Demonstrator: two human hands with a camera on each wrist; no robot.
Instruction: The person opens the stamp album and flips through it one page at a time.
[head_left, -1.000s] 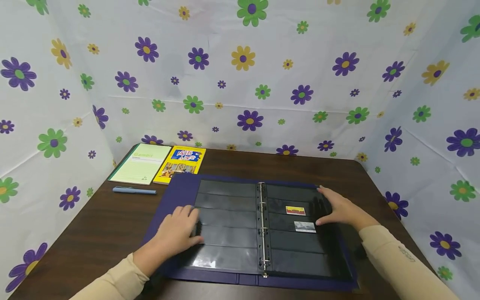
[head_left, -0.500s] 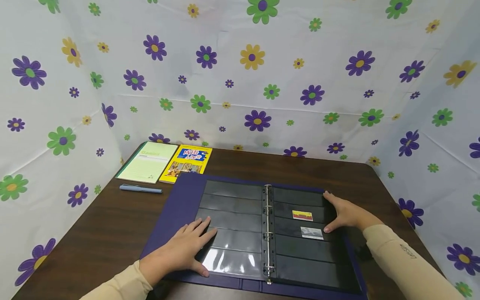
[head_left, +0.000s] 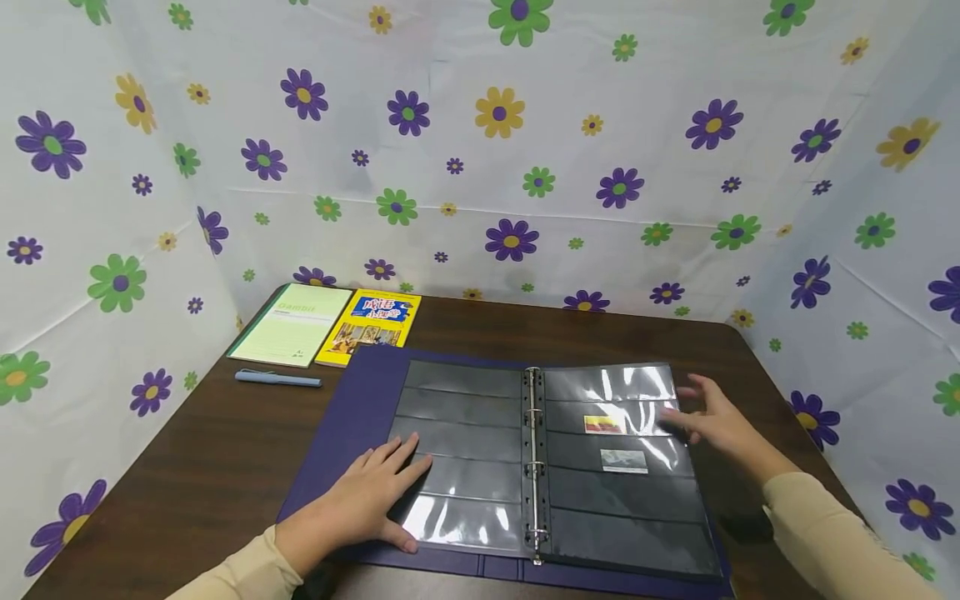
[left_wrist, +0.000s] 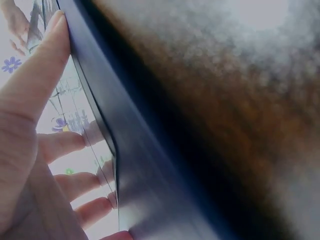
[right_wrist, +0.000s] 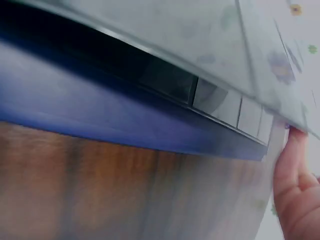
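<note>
A purple ring binder album point(head_left: 330, 450) lies spread on the table, its black pocket pages held by metal rings point(head_left: 534, 467). My left hand point(head_left: 367, 496) rests on the left page point(head_left: 465, 408) near its outer lower part, fingers spread. At the right side, my right hand point(head_left: 720, 429) pinches the outer edge of a right-hand page point(head_left: 622, 496) near its upper corner. In the right wrist view that page point(right_wrist: 190, 35) is raised, with a gap above the black pages under it. Its pockets hold a red-and-yellow stamp point(head_left: 602, 425) and a grey stamp point(head_left: 624, 461).
Beyond the album at the back left lie a pale green notebook point(head_left: 292, 325) and a yellow book point(head_left: 367, 325). A blue pen point(head_left: 277, 378) is in front of them. Flower-patterned cloth point(head_left: 450, 167) surrounds the dark wooden table point(head_left: 172, 475) on three sides.
The left hand has slid toward the near side and flattened on the page. My right hand has taken the right page's edge and raised it; glare now crosses its upper pockets.
</note>
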